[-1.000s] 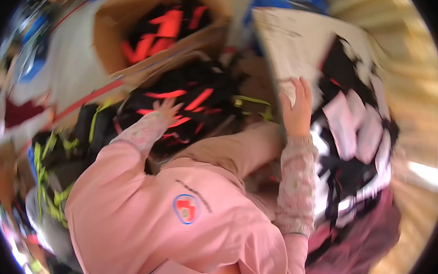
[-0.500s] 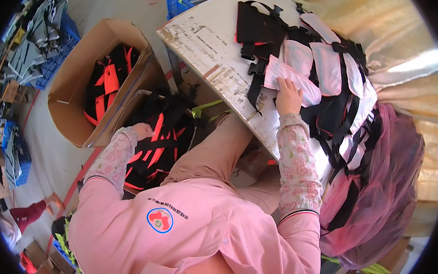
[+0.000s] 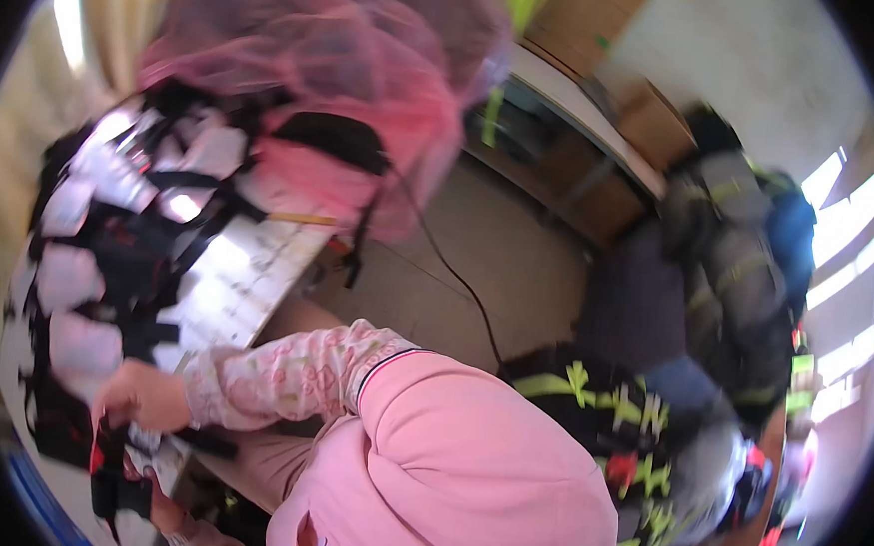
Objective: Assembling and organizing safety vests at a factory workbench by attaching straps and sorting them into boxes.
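On the pale worktable [image 3: 246, 281], black strap bundles [image 3: 129, 244] lie under pink netting [image 3: 370, 59].

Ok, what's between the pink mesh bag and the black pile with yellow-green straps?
Head view: bare floor, crossed by a thin black cord running from the bag toward the pile.

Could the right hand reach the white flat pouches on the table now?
Probably yes: the right hand is close beside the white flat pouches with nothing between, though it grips a black-and-red strap piece.
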Demonstrator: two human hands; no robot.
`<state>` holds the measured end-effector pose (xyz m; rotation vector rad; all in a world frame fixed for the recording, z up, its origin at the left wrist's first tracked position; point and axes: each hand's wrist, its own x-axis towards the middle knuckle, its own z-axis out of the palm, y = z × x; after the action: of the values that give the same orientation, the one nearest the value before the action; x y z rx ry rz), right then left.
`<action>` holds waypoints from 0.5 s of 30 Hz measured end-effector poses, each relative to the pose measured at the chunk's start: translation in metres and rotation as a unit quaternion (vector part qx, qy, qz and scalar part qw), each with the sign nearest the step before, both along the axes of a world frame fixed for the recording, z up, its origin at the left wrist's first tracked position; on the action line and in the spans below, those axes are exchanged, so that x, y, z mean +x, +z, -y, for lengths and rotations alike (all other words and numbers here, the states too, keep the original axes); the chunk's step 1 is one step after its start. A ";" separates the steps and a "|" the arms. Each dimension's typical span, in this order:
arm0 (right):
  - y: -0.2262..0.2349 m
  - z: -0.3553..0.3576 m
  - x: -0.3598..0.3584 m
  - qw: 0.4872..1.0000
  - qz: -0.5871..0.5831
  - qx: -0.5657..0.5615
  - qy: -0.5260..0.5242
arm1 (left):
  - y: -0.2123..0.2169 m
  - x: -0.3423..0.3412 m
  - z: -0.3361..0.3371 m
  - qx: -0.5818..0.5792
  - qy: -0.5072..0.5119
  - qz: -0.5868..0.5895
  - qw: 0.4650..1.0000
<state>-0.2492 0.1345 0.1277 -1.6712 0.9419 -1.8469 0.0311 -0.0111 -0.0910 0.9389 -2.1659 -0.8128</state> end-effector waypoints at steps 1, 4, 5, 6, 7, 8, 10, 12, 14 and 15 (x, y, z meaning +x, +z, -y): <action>-0.022 -0.003 -0.015 0.999 0.018 0.018 -0.032 | 0.028 -0.052 -0.003 0.117 0.007 -0.020 0.993; 0.002 -0.044 -0.037 0.991 0.124 0.039 -0.026 | 0.048 -0.107 0.007 0.041 -0.124 -0.139 0.982; 0.010 -0.056 -0.046 0.984 0.163 0.068 -0.027 | 0.048 -0.132 0.004 0.055 -0.144 -0.148 0.977; 0.022 -0.065 -0.051 0.975 0.202 0.092 -0.014 | 0.064 -0.143 -0.004 0.062 -0.151 -0.159 0.974; 0.014 -0.068 -0.064 0.979 0.199 0.045 -0.022 | 0.083 -0.161 -0.016 0.067 -0.166 -0.167 0.969; 0.010 -0.075 -0.073 0.978 0.201 0.038 -0.045 | 0.102 -0.177 -0.029 0.074 -0.178 -0.177 0.965; 0.002 -0.082 -0.084 0.976 0.210 0.010 -0.052 | 0.130 -0.193 -0.045 0.092 -0.183 -0.198 0.959; 0.002 -0.092 -0.091 0.977 0.209 0.019 -0.033 | 0.156 -0.182 -0.034 0.112 -0.161 -0.137 0.971; -0.021 -0.097 -0.110 0.980 0.097 0.129 -0.113 | 0.172 -0.188 -0.031 0.085 -0.222 -0.092 0.967; -0.023 -0.103 -0.119 0.978 0.115 0.145 -0.101 | 0.169 -0.192 -0.027 0.065 -0.201 -0.092 0.973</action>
<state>-0.3678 0.2376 0.1046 -1.1982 1.2467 -1.8734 -0.1610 0.0163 0.0777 0.4603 -2.1867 -1.1959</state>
